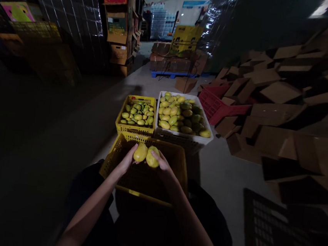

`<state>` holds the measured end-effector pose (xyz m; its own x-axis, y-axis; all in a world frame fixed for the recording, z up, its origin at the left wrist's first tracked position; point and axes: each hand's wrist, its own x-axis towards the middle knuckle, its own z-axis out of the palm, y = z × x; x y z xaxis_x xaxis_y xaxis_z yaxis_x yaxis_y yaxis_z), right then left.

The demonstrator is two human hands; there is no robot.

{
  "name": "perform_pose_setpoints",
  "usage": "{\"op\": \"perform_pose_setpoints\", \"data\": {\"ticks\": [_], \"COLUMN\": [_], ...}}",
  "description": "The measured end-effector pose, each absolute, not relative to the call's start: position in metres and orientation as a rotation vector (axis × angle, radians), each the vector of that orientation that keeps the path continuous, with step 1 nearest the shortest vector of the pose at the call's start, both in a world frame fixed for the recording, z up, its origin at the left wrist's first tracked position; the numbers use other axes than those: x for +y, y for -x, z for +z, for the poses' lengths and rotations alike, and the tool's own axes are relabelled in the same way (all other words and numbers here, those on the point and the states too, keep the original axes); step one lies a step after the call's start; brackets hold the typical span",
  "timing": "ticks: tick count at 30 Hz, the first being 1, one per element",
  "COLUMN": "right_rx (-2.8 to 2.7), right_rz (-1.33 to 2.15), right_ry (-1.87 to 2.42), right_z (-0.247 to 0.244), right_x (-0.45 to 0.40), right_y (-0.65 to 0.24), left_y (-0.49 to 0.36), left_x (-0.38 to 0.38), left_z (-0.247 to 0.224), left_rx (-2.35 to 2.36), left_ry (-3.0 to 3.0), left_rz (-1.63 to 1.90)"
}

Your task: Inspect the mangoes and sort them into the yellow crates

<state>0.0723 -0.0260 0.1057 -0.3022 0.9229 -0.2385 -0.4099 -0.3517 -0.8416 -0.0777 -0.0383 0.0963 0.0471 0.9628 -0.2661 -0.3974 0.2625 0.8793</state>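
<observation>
Our left hand (129, 160) was wrapped around one yellow mango (140, 152), our right hand (161, 162) around a second mango (152, 157), both over the near yellow crate (134, 192); we judged gentle, full-palm holds best against bruising.

Shadow blots out the bottom of the front crate (134, 193). Above it, two fruits (140, 153) hide most fingers of the hands (163, 162). Right of it, the bottom edge cuts a black crate (248, 224); far behind, a blue sign (193, 4) is unreadably small.
</observation>
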Motion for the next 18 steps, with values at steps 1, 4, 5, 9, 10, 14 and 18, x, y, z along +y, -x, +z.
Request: {"op": "perform_pose_setpoints", "data": {"ticks": [1, 4, 5, 9, 10, 14, 18], "right_rx": [-0.837, -0.868, -0.888, -0.945, -0.954, -0.938, -0.922], "right_rz": [1.791, 1.768, 1.765, 1.759, 1.759, 1.771, 1.764], "right_ry": [0.93, 0.909, 0.899, 0.892, 0.892, 0.895, 0.887], "right_z": [0.107, 0.111, 0.113, 0.117, 0.118, 0.121, 0.124], "right_x": [-0.027, -0.029, -0.03, -0.034, -0.034, -0.034, -0.035], "right_y": [-0.072, -0.072, -0.073, -0.074, -0.075, -0.076, -0.076], "left_y": [0.078, 0.077, 0.077, 0.075, 0.075, 0.074, 0.073], "left_x": [-0.038, -0.039, -0.039, -0.039, -0.039, -0.04, -0.041], "left_z": [0.096, 0.097, 0.098, 0.104, 0.106, 0.112, 0.116], "left_rx": [1.027, 1.041, 1.04, 1.026, 1.027, 1.042, 1.05], "left_ry": [-0.696, -0.629, -0.604, -0.533, -0.519, -0.48, -0.477], "left_rz": [1.19, 1.213, 1.224, 1.267, 1.272, 1.278, 1.277]}}
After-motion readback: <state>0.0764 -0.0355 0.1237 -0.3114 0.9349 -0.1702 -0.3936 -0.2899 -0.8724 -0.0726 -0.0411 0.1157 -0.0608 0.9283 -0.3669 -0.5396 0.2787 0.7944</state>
